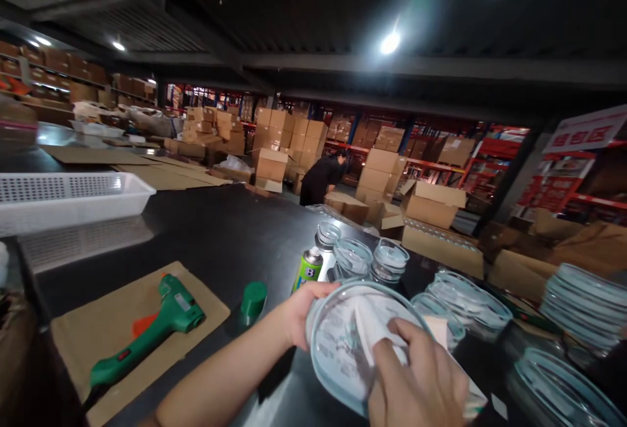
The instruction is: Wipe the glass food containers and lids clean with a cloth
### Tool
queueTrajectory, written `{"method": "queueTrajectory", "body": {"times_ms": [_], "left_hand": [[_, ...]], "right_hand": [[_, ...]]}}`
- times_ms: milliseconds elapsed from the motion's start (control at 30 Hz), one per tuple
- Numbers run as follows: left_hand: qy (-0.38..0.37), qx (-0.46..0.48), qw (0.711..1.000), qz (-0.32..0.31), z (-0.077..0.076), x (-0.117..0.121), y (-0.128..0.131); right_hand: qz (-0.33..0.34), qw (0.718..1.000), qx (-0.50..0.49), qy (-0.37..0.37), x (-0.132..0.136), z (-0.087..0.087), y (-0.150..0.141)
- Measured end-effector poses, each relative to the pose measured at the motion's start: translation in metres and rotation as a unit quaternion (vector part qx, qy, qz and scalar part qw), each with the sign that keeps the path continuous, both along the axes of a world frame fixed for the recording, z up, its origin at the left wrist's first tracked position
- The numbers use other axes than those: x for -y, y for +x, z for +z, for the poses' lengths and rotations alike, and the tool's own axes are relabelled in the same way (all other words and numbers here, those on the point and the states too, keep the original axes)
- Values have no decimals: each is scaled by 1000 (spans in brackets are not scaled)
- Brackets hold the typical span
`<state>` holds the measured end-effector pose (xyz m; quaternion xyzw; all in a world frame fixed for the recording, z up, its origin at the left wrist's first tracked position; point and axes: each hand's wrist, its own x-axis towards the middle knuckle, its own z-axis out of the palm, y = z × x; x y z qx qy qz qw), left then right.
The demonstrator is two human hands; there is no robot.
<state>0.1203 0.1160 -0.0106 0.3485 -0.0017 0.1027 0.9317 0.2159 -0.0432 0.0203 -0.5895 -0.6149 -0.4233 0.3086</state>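
Over the front of the dark table, my left hand [298, 315] is closed on the left rim of a round clear glass dish [329, 371] with a bluish edge. The dish is tilted towards me. Inside it, my right hand [421, 371] pinches a folded white tissue [365, 326] against the glass; part of that hand's grip is hidden. Printed markings show on the glass. Just behind the dish stands a green spray can [307, 270] with a white nozzle. A green cap [253, 299] sits to the left of my left hand.
A green glue gun [169, 309] lies on cardboard [206, 286] at left, before a white perforated basket [140, 185]. Glass dishes stand behind mine [353, 257] and in stacks at right [582, 306]. Beyond the table, a person in dark clothing [318, 179] bends among cartons [382, 172].
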Motion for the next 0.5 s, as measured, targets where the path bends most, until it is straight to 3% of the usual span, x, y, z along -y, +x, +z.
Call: {"method": "queueTrajectory", "body": {"times_ms": [167,267,333,400,500], "left_hand": [[-10,-37,999,-3,6,5,-3],[-18,-37,999,14,9,2,-6],[-20,-36,999,23,9,0,-8],[-22,-41,999,20,7,0,-7],[-24,-56,998,1,3,1,-2]], "right_hand": [[64,997,11,-37,-13,-8,-18],[101,993,44,-49,-12,-6,-6],[63,994,84,-43,-9,-2,12],[-27,995,99,-9,-7,1,29],[-88,993,79,25,-10,-4,28]]}}
